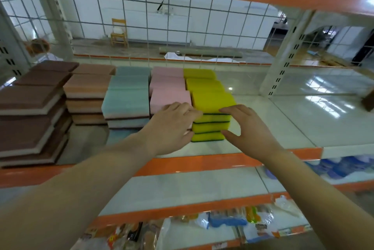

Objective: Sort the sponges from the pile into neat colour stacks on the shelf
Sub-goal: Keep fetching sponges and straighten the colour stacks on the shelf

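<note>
Flanking yellow stack [210,120], hands [174,126] open.

Bright overhead glare, wide-angle edge warp, slight blur.

yellow sponges [212,101]: front stack, green-edged | pink [170,98], blue [125,102], peach [87,85], brown [30,95] stacks leftward | on shelf [283,120]
</note>
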A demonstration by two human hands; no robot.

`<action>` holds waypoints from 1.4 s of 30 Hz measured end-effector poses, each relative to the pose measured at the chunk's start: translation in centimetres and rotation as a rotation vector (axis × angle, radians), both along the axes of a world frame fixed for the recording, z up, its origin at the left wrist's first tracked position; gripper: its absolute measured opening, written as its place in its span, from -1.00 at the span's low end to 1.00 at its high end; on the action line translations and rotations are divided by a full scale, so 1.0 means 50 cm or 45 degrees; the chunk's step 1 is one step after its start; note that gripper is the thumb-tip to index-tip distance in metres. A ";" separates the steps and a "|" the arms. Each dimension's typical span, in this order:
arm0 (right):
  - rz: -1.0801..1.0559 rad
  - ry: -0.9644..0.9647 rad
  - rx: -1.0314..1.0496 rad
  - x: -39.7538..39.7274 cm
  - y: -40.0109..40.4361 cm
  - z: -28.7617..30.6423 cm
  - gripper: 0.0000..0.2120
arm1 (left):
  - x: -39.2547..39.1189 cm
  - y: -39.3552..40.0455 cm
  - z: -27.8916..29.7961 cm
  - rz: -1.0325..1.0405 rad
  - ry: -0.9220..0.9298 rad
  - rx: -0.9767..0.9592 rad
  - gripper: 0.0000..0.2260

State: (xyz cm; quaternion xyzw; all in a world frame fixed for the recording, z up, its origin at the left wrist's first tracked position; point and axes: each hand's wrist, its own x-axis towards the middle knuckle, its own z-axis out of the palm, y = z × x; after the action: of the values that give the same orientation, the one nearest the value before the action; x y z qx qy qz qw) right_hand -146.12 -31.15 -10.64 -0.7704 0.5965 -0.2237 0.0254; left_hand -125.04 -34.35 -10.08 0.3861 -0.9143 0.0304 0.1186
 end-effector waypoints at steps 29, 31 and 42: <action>-0.362 0.070 0.225 -0.598 0.282 -0.029 -0.52 | -0.610 0.165 -0.043 -0.166 -0.128 0.168 -0.65; -0.386 0.064 0.237 -0.631 0.295 -0.031 -0.53 | -0.649 0.167 -0.044 -0.181 -0.174 0.199 -0.65; -0.609 0.069 0.281 -0.788 0.332 -0.052 -0.62 | -0.831 0.132 -0.053 -0.335 -0.262 0.254 -0.70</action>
State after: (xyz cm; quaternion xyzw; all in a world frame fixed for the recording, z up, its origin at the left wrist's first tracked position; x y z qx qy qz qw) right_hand -185.53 -14.57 -13.22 -0.6058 0.7828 -0.1363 0.0400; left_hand -166.57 -27.73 -12.72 0.2681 -0.9626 -0.0369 -0.0116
